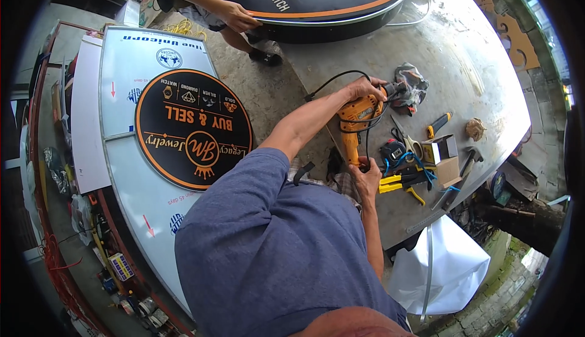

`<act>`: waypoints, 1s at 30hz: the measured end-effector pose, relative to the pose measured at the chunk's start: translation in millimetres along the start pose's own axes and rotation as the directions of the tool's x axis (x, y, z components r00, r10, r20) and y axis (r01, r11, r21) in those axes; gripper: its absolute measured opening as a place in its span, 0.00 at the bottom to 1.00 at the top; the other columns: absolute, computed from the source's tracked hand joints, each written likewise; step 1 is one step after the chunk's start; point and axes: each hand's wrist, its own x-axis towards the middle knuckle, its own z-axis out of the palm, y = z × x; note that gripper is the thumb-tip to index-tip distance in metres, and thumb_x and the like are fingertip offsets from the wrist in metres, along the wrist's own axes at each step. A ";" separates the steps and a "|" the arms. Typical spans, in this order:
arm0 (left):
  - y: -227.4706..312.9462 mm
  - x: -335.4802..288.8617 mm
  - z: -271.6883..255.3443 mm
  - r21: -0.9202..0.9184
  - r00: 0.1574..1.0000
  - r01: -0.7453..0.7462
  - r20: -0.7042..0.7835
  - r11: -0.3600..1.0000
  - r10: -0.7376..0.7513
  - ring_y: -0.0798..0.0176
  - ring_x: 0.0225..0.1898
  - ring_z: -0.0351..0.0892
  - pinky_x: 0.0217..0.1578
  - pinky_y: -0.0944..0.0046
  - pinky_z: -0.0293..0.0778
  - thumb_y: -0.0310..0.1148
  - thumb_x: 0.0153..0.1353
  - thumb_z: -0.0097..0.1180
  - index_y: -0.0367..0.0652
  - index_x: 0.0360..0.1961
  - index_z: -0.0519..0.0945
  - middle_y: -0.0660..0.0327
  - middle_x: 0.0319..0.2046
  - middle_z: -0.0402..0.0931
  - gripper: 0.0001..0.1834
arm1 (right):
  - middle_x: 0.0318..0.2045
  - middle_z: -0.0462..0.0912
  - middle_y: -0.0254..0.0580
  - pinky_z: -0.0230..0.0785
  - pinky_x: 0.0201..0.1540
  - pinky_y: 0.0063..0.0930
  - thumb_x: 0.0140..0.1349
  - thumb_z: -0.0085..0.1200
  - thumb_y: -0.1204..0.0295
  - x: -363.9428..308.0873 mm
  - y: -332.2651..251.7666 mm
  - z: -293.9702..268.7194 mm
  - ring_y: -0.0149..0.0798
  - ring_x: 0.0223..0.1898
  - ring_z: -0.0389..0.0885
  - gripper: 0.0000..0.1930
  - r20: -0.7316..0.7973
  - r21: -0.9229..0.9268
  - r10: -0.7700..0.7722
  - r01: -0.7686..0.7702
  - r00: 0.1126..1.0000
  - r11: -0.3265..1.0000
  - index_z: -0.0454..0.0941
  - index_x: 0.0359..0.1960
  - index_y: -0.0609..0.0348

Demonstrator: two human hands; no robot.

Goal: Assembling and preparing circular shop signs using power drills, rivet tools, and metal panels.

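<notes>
A person in a blue-grey T-shirt holds an orange corded power drill over the near-left edge of a grey metal worktop. The fingers of the left hand grasp its front end; those of the right hand are closed around the bottom of its handle, where the cord leaves. This 2-handed hold probably steadies the drill while its black cord, looped across the body, is managed.

From the drill, crumpled grey plastic lies at 2 o'clock, close to the chuck; whether they touch is unclear. A yellow-and-black utility knife is at 3 o'clock, an open brown cardboard box at 4 and a yellow-handled hand tool at 5, likely grouped for easy reach.

At 11 o'clock stands a round black sign with an orange border; a co-worker's hand rests on its rim, perhaps steadying it. At 9 o'clock, a matching black disc lies against a pale blue film-covered panel. Its orange and white lettering, crown and small icons appear upside down; the film carries blue print and red arrows.
</notes>
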 end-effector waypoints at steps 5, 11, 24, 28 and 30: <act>13.3 -15.8 17.8 0.224 0.991 -0.015 -0.123 0.975 0.044 0.65 0.41 0.81 0.45 0.67 0.74 0.37 0.40 0.77 0.37 0.62 0.72 0.56 0.42 0.82 0.45 | 0.32 0.85 0.44 0.75 0.40 0.28 0.45 0.69 0.74 -3.7 5.9 6.1 0.36 0.33 0.84 0.18 -0.040 0.003 0.039 -0.039 0.998 0.999 0.80 0.39 0.65; 13.0 -22.8 23.6 0.427 0.990 -0.044 -0.105 0.903 0.098 0.58 0.50 0.79 0.52 0.62 0.72 0.48 0.40 0.75 0.49 0.62 0.74 0.55 0.51 0.80 0.45 | 0.30 0.85 0.42 0.74 0.39 0.26 0.44 0.69 0.76 -8.9 -7.5 14.2 0.32 0.32 0.82 0.17 -0.087 -0.018 0.088 -0.090 0.992 0.996 0.80 0.37 0.66; 8.8 -118.4 -18.8 -0.243 0.918 -0.272 -0.356 0.931 0.175 0.61 0.50 0.79 0.54 0.58 0.73 0.41 0.69 0.52 0.37 0.53 0.78 0.56 0.44 0.82 0.20 | 0.30 0.83 0.44 0.74 0.39 0.30 0.45 0.69 0.71 -10.7 -1.2 25.7 0.38 0.32 0.82 0.18 -0.197 0.000 0.153 -0.156 0.968 0.988 0.79 0.37 0.64; -25.0 -156.9 -50.5 -0.457 0.901 -0.294 -0.427 0.839 0.083 0.59 0.50 0.79 0.53 0.56 0.74 0.39 0.67 0.54 0.36 0.45 0.80 0.54 0.43 0.81 0.16 | 0.38 0.80 0.49 0.71 0.45 0.40 0.50 0.67 0.60 -10.2 -13.3 8.2 0.49 0.40 0.79 0.24 -0.261 -0.469 -0.145 0.006 0.954 0.883 0.77 0.45 0.62; -56.9 -172.3 -69.1 -0.661 0.855 -0.299 -0.506 0.688 -0.115 0.61 0.44 0.79 0.48 0.58 0.76 0.41 0.65 0.57 0.42 0.39 0.81 0.59 0.37 0.82 0.13 | 0.37 0.80 0.49 0.70 0.44 0.41 0.55 0.64 0.59 -8.2 -39.4 -2.0 0.51 0.38 0.77 0.22 -0.278 -0.722 -0.391 0.078 0.878 0.688 0.78 0.45 0.62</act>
